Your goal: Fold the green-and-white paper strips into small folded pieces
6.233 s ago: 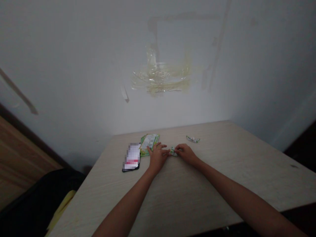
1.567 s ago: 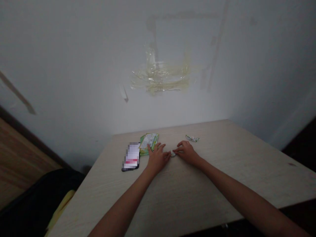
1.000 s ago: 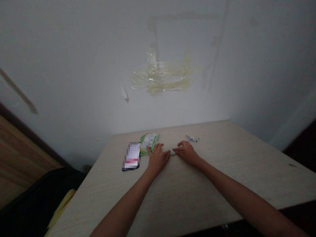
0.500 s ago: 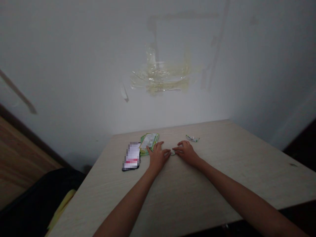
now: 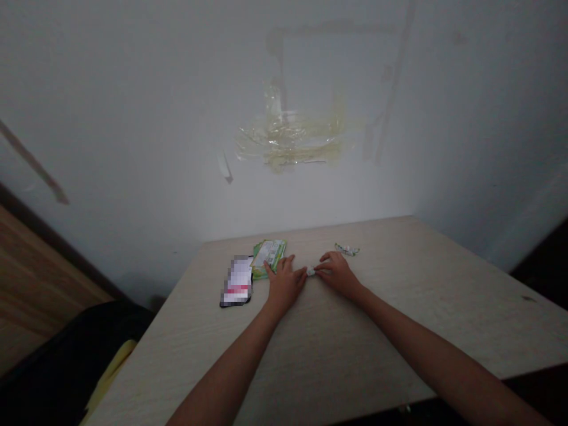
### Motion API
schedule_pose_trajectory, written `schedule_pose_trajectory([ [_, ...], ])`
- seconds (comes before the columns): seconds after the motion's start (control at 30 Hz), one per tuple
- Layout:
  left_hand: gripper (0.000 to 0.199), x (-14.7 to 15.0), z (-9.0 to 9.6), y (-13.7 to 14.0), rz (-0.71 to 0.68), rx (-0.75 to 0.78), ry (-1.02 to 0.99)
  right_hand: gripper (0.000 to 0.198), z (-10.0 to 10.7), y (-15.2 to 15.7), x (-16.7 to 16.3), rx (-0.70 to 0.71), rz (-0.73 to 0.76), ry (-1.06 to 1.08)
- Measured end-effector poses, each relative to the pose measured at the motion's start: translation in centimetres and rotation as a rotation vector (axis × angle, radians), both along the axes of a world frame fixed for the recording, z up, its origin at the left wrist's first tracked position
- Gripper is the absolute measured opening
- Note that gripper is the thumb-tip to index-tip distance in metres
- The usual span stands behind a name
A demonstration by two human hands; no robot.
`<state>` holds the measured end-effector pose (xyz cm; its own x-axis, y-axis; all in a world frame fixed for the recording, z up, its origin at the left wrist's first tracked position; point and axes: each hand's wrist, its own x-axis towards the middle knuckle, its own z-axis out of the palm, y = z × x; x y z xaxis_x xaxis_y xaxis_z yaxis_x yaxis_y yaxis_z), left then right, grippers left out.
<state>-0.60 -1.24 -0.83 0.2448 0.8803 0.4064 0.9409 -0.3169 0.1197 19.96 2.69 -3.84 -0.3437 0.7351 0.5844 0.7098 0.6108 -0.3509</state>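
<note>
Between my two hands is a small white piece [image 5: 310, 271] with faint greenish marks, resembling a wrapped sweet; its exact kind is too small to tell. My left hand [image 5: 285, 284] pinches its left end low over the table, with the other fingers spread toward the green packet. On the opposite end, the fingertips of my right hand [image 5: 341, 276] pinch it too. The green and white plastic packet [image 5: 269, 255] lies flat just beyond my left hand, which overlaps its lower right edge. Past my right hand lies a crumpled white and green wrapper [image 5: 347, 249].
A phone [image 5: 238, 281] with a lit, partly blurred screen lies left of the packet. The pale wooden table [image 5: 337, 355] meets a white wall [image 5: 168, 148] bearing old clear tape [image 5: 293, 139]. Dark and yellow cloth [image 5: 110, 373] sits by the table's left side.
The small white piece shows more clearly between my fingertips, and my right fingertips have shifted slightly. The packet, phone and crumpled wrapper stay in place.
</note>
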Motion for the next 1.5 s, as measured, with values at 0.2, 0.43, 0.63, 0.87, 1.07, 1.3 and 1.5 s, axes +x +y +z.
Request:
schedule_pose_trajectory([
  [0.2, 0.024, -0.2, 0.5, -0.3, -0.047, 0.02, -0.017, 0.007, 0.7, -0.3, -0.1, 0.007, -0.002, -0.04],
  [0.43, 0.02, -0.3, 0.9, -0.5, -0.057, -0.007, -0.003, 0.009, 0.9, -0.6, -0.1, 0.011, -0.002, -0.056],
  [0.63, 0.02, -0.4, 0.6, -0.5, -0.093, 0.046, 0.047, 0.008, 0.8, -0.7, -0.1, 0.076, 0.069, -0.037],
  [0.87, 0.022, -0.1, 0.2, -0.5, -0.139, 0.091, 0.047, 0.008, 1.7, -1.2, -0.4, 0.066, 0.036, -0.155],
  [1.07, 0.019, -0.3, 0.3, -0.4, -0.157, 0.097, 0.006, 0.006, 1.8, -1.3, -0.6, 0.059, 0.012, -0.173],
  [1.3, 0.02, -0.1, -0.1, -0.3, -0.24, 0.163, 0.048, 0.007, 1.5, -1.2, -0.5, 0.076, 0.092, -0.085],
  [1.5, 0.02, -0.1, 0.2, -0.6, -0.219, 0.16, 0.034, 0.004, 1.2, -0.9, -0.3, 0.052, 0.161, -0.031],
])
